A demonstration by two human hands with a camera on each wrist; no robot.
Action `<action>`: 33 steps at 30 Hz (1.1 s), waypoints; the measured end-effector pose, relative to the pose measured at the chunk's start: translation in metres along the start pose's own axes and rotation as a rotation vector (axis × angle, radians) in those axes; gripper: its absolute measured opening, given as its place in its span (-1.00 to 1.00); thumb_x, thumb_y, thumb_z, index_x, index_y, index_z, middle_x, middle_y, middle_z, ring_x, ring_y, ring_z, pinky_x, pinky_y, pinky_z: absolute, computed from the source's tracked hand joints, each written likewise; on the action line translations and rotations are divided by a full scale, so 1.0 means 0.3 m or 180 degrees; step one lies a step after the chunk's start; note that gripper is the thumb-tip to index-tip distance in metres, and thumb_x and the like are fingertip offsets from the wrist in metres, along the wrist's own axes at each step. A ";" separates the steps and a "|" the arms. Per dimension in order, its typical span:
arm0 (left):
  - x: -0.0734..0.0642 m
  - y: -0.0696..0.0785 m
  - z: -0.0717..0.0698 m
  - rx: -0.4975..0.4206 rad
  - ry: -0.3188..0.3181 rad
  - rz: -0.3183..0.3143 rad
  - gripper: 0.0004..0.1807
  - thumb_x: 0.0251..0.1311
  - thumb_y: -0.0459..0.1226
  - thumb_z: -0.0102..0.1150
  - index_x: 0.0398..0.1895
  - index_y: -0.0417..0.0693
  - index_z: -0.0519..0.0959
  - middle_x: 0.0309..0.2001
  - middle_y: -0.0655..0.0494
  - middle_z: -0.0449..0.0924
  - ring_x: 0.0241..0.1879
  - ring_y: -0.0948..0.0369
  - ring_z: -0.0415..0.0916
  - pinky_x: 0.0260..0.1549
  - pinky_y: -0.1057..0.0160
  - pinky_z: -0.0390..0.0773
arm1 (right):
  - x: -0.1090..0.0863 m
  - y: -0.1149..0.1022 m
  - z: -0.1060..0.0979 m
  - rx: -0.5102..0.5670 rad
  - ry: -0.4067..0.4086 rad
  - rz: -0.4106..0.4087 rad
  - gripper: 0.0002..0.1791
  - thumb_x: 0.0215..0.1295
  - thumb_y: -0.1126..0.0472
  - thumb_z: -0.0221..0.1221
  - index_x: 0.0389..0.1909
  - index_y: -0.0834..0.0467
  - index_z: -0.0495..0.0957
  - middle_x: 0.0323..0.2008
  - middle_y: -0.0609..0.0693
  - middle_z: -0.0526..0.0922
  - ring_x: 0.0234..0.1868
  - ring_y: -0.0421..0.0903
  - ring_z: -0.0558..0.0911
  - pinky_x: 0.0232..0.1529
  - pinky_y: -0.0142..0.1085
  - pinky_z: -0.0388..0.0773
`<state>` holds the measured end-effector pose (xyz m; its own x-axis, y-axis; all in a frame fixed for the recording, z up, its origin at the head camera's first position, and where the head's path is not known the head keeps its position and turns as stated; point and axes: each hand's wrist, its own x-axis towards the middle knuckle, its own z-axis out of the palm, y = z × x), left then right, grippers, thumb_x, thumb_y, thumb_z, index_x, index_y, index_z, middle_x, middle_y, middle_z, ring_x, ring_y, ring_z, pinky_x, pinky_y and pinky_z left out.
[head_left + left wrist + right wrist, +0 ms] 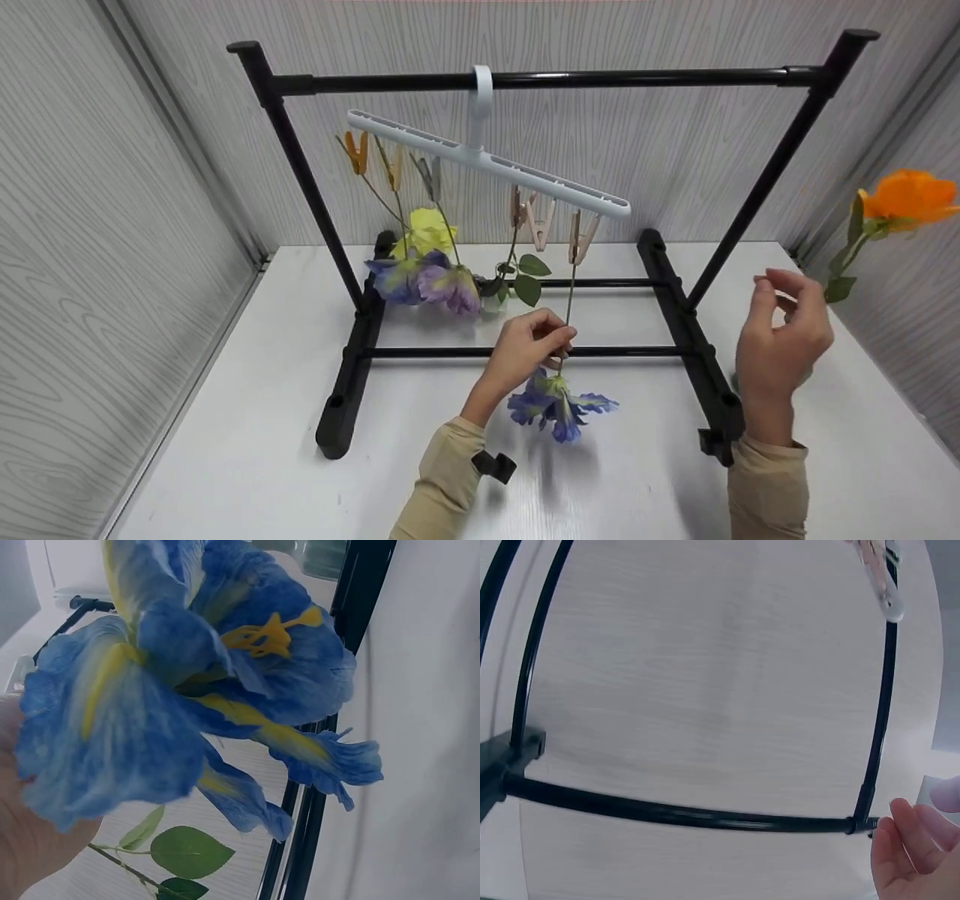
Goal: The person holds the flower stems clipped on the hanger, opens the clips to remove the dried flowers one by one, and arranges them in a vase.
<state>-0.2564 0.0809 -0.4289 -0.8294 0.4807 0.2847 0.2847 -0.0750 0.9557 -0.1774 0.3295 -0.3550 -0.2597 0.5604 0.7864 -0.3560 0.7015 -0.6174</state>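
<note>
1. a white counter point(225, 450) lies before grey wood-grain walls point(675, 150).
2. a blue flower point(555, 409) hangs upside down from a clothespin point(579, 251) on a tilted white hanger point(480, 156); the left hand point(527, 341) pinches its stem point(571, 300).
3. the right hand point(784, 345), well apart, curves loosely around nothing visible, beside an orange flower point(904, 199).
4. yellow point(427, 229) and purple point(450, 289) flowers hang farther left; a black rack point(600, 79) carries the hanger.

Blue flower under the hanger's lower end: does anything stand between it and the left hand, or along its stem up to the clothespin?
Nothing visible does. The left hand pinches the stem above the blue flower, and from there the stem rises unblocked to the clothespin clipping it.
</note>
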 end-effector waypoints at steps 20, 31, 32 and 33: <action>0.006 -0.015 0.009 -0.0074 0.0067 -0.0069 -0.80 0.22 -0.22 0.27 -0.39 -0.21 0.58 -0.40 -0.30 0.59 -0.49 0.11 0.59 -0.53 0.12 0.66 | -0.095 -0.184 0.203 0.0233 -0.1123 -0.0642 -0.82 0.25 0.30 0.24 -0.24 0.37 0.59 -0.37 0.13 0.66 -0.35 -0.02 0.64 -0.26 -0.42 0.55; 0.004 -0.007 0.027 0.0238 0.0192 0.0049 -0.81 0.20 -0.21 0.28 -0.45 -0.14 0.56 -0.51 -0.08 0.61 -0.54 0.21 0.59 -0.59 0.18 0.65 | -0.110 -0.253 0.356 -0.0799 -0.1375 -0.1148 -0.47 0.22 -0.03 0.29 -0.24 0.44 0.53 -0.45 0.26 0.58 -0.46 0.18 0.57 -0.46 0.00 0.53; 0.004 -0.008 0.032 0.0328 0.0205 0.0091 -0.81 0.21 -0.22 0.27 -0.45 -0.14 0.55 -0.52 -0.04 0.61 -0.55 0.22 0.59 -0.60 0.20 0.64 | -0.109 -0.258 0.365 -0.0871 -0.1373 -0.1158 -0.48 0.22 -0.04 0.28 -0.28 0.43 0.52 -0.48 0.25 0.57 -0.49 0.19 0.56 -0.49 0.01 0.52; 0.004 -0.009 0.036 0.0420 0.0216 0.0130 -0.81 0.22 -0.21 0.26 -0.46 -0.13 0.55 -0.54 0.00 0.61 -0.55 0.23 0.59 -0.60 0.22 0.64 | -0.107 -0.262 0.372 -0.0929 -0.1366 -0.1158 -0.49 0.22 -0.05 0.28 -0.32 0.41 0.51 -0.52 0.24 0.55 -0.52 0.20 0.54 -0.52 0.02 0.50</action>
<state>-0.2530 0.0911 -0.4320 -0.8452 0.4191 0.3318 0.3758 0.0244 0.9264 -0.2413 0.2071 -0.3298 -0.5264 0.0794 0.8465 -0.2456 0.9390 -0.2409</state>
